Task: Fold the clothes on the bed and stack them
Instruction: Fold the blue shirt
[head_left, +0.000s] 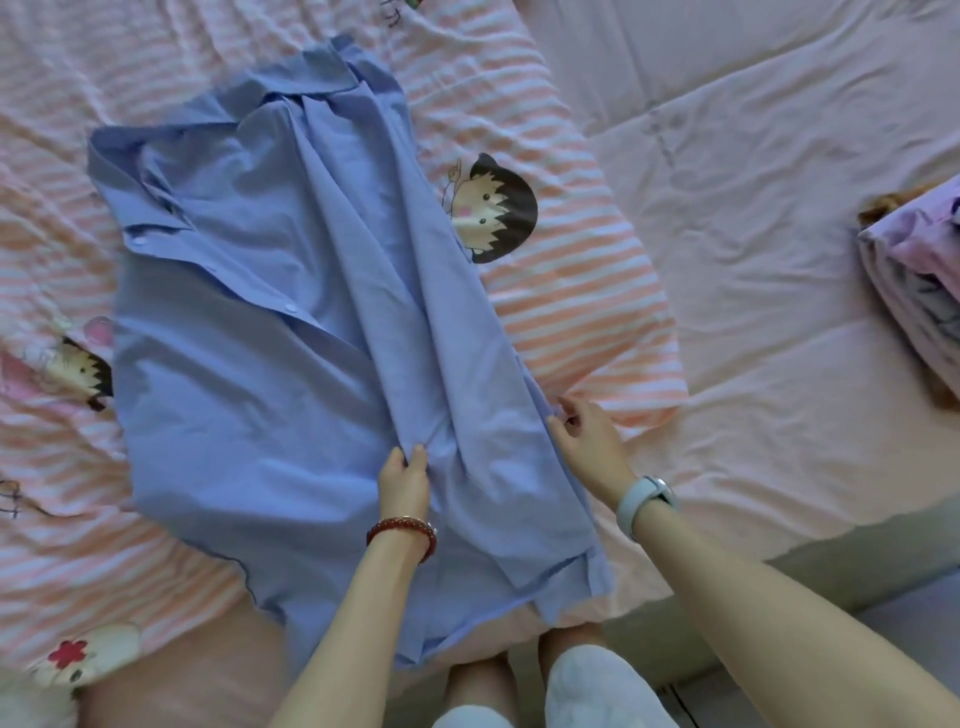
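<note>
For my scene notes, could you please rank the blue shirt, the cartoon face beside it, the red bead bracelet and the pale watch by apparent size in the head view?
1. blue shirt
2. cartoon face
3 and 4. red bead bracelet and pale watch: look alike, so unranked; both also sit nearer the camera.

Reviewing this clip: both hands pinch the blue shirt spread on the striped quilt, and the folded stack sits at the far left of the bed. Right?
Not quite. In the head view both hands, left hand and right hand, pinch the blue shirt on the striped quilt, but the folded stack sits at the far right.
</note>
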